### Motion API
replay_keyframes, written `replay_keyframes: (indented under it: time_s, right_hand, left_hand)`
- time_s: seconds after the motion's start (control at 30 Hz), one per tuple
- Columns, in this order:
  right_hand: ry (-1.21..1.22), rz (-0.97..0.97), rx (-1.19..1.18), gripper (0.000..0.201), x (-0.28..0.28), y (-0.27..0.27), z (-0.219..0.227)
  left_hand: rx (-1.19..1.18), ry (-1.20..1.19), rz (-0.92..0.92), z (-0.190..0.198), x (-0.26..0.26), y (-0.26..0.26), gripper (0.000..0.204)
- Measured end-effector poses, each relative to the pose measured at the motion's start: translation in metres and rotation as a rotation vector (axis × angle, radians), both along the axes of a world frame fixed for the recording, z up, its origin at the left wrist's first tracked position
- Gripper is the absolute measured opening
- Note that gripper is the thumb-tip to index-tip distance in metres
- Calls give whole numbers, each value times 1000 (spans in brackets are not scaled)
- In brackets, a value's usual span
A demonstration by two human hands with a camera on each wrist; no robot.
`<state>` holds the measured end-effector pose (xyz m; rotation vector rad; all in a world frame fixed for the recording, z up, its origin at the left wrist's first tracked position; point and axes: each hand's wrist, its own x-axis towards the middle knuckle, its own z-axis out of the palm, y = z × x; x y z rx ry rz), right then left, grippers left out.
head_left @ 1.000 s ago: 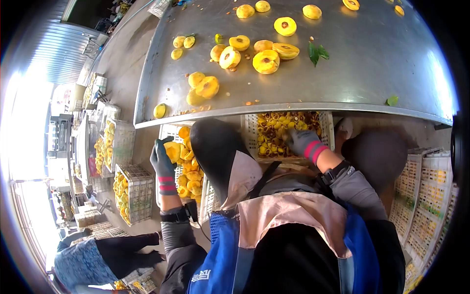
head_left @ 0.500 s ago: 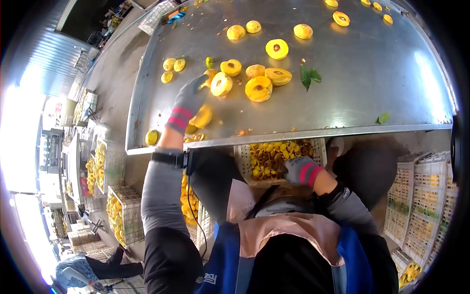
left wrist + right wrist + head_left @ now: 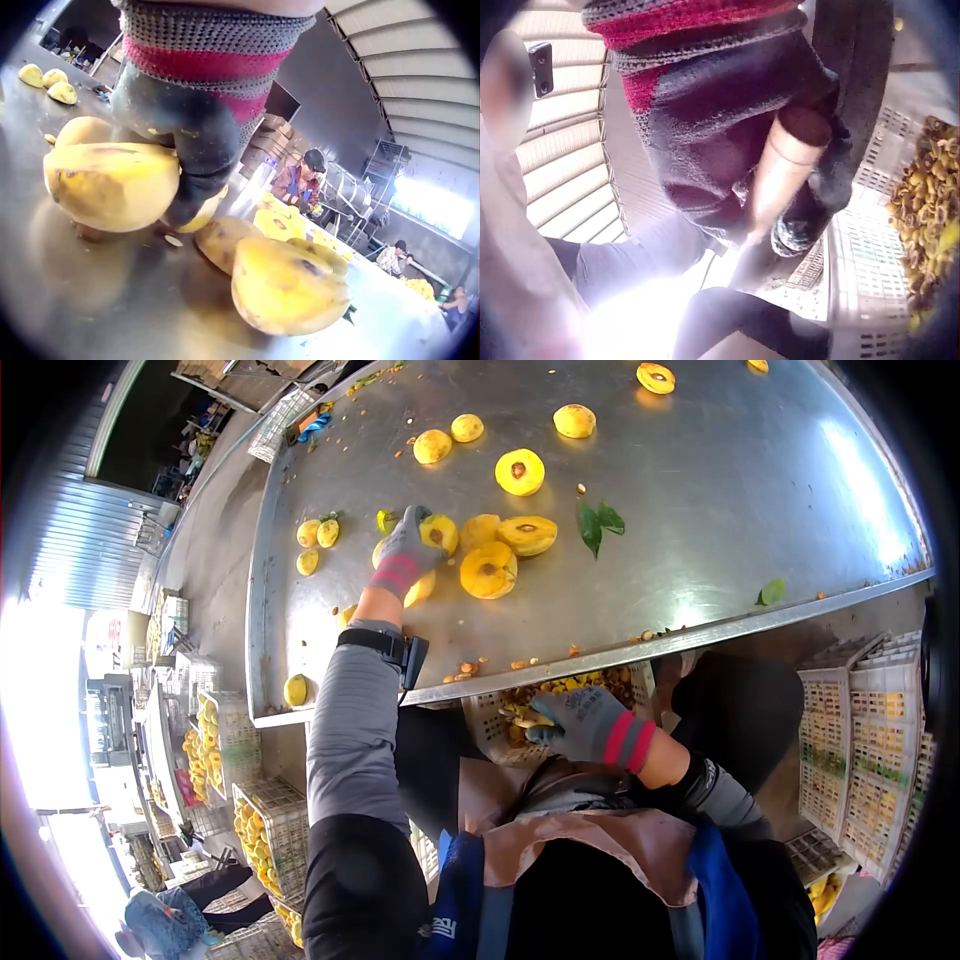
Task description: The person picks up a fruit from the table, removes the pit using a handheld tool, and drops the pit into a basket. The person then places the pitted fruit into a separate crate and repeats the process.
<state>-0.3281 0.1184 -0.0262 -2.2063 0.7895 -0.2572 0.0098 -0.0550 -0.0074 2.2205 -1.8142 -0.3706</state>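
My gloved left hand (image 3: 402, 552) reaches over the metal table and grips a yellow peach half (image 3: 438, 533) by its side. In the left wrist view the fingers (image 3: 202, 146) curl down between halves, partly hidden behind a large peach half (image 3: 112, 184). More halves lie close by, one cut face up with a brown centre (image 3: 489, 570). My right hand (image 3: 598, 727) is low near my lap, over the near side of a white crate (image 3: 487, 732). It holds a tool with a smooth tan handle (image 3: 784, 169); the working end is unclear.
The metal table (image 3: 690, 490) carries several other halves, a green leaf (image 3: 590, 528) and small scraps along its raised front edge (image 3: 640, 652). Crates of yellow fruit (image 3: 262, 840) stand at left, stacked crates (image 3: 850, 730) at right. Other people (image 3: 301, 180) work farther along.
My left hand has left the crate of peach halves at lower left, where it held a peach half, and reached up onto the table. The right hand has drawn back slightly toward my lap.
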Motion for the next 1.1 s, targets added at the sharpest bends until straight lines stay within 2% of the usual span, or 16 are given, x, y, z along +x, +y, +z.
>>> replay_keyframes:
  time_s: [0.1,0.17,0.2,0.27,0.4,0.43,0.5,0.53,0.57,0.63,0.73,0.8,0.87,0.93,1.03,1.1]
  right_hand:
    - [-141,-26,131,45,1,-10,24]
    - [-381,-141,61,44,1,-15,28]
    - [-499,-200,31,45,0,-15,28]
    - [-598,-243,116,44,-2,-20,31]
    - [-714,-297,89,42,1,-31,79]
    - [-730,-326,55,42,3,-30,83]
    - [-699,-340,52,44,8,-26,81]
    - [-694,-351,-31,44,12,-23,74]
    - [-689,-358,-114,45,14,-21,70]
    - [-683,-369,-158,47,17,-15,68]
    - [-734,-392,-268,48,18,-12,61]
    - [-718,-406,-288,49,16,-8,66]
    - [-709,-402,-244,51,16,-6,66]
    - [-699,-410,-224,52,16,-5,65]
    - [-675,-431,-199,52,15,-1,68]
    - [-655,-433,-151,52,13,-1,73]
  left_hand:
    - [-151,150,-12,10,-15,17,60]
    - [-297,266,-80,3,-10,20,53]
    - [-279,357,-114,20,-21,32,49]
    - [-209,610,-130,55,-46,62,52]
    - [-135,1096,-176,98,-108,131,56]
    - [-107,1140,-130,101,-120,146,53]
    - [-218,1321,-76,99,-146,167,52]
    - [-294,1543,-89,91,-153,174,48]
    - [-331,1643,-87,78,-156,177,45]
    - [-709,299,-322,55,-153,176,51]
    - [-596,1383,-24,55,-172,183,57]
    - [-629,1090,-39,55,-171,184,55]
    - [-674,928,-61,57,-173,184,56]
    - [-741,905,-93,65,-181,186,59]
    - [-784,565,-82,68,-185,186,56]
    - [-794,590,-68,67,-188,186,55]
